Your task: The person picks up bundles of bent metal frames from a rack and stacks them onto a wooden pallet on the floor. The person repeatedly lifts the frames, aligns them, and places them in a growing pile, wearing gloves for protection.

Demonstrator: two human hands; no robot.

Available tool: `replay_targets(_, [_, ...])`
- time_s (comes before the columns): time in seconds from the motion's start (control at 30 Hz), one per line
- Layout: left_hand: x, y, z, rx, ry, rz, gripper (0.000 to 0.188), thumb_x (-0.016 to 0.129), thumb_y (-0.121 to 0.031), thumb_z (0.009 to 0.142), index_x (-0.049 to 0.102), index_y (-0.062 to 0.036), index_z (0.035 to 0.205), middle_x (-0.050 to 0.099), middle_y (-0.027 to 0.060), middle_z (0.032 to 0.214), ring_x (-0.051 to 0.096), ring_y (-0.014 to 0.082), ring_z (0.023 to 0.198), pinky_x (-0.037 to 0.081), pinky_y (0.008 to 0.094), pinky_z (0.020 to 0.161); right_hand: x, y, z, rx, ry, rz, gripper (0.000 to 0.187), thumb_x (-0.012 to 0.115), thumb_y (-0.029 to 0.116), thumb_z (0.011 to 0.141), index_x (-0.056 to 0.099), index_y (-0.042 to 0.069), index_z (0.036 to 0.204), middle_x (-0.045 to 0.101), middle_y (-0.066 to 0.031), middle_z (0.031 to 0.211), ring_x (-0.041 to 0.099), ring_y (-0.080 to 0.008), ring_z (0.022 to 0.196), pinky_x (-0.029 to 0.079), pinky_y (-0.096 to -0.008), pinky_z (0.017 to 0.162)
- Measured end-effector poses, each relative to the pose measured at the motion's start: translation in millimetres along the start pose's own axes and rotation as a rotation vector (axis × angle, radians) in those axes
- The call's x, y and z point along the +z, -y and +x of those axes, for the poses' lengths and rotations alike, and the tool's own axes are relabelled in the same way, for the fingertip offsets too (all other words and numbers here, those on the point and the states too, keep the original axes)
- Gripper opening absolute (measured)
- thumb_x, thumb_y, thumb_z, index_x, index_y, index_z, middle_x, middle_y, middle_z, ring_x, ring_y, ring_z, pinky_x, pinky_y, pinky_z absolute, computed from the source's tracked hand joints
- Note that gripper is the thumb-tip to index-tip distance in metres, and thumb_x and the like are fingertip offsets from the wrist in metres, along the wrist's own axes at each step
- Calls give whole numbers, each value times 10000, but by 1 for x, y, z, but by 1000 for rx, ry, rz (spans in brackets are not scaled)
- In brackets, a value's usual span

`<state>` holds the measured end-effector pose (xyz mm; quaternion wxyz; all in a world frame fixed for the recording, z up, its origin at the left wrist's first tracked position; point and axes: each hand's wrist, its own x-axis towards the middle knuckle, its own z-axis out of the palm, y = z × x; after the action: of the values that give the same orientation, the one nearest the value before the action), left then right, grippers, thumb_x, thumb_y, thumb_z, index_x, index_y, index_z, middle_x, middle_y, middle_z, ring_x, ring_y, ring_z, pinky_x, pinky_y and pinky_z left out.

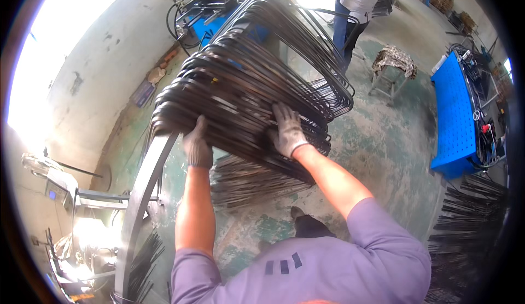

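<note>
A dense row of dark bent metal rods [235,93], with rounded corners, hangs over a grey metal bar [143,194] and blurs slightly. My gloved left hand [198,146] is closed at the near end of the row; its thumb points up and the other fingers are mostly hidden by the rods. Farther right, my right hand [288,129], in a grey-white glove, lies against the side of the same row with its fingers stretched out and apart.
More thin rods [257,186] lie low beneath the row. Beyond it stand a blue machine [205,27] and a person [355,0] in light clothing. A cloth-covered stool [392,66], a blue perforated bench [455,112] and a rod pile [465,222] are at right.
</note>
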<state>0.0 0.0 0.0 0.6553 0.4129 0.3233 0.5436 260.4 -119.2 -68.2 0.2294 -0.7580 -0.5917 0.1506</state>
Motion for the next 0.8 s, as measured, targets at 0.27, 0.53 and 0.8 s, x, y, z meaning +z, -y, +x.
replay_targets(0.27, [48,-9,-52,-458,-150,837,775,773,-623,956,721,51,1335,786,133,1197,724,204,1082,571,377,977,-16,-38,23,0,-98,60,746,745,267,982,455,-38,1598,555,-266,1585,514,-395,1498,387,-421,1280])
replay_targets(0.53, [2,24,-261,-177,-44,1166,513,770,-350,930,698,-25,1320,763,253,1189,735,416,1136,582,486,999,20,-94,36,-219,-387,-104,756,736,271,1014,420,-75,1608,517,-322,1594,508,-459,1475,416,-481,1247])
replay_targets(0.8, [-49,-14,-469,-324,-749,1003,394,762,-323,960,744,-25,1217,793,197,1100,775,339,1048,597,426,926,61,55,-162,-273,-109,788,510,782,134,1005,590,-38,1445,680,-172,1391,647,-304,1281,512,-449,1139])
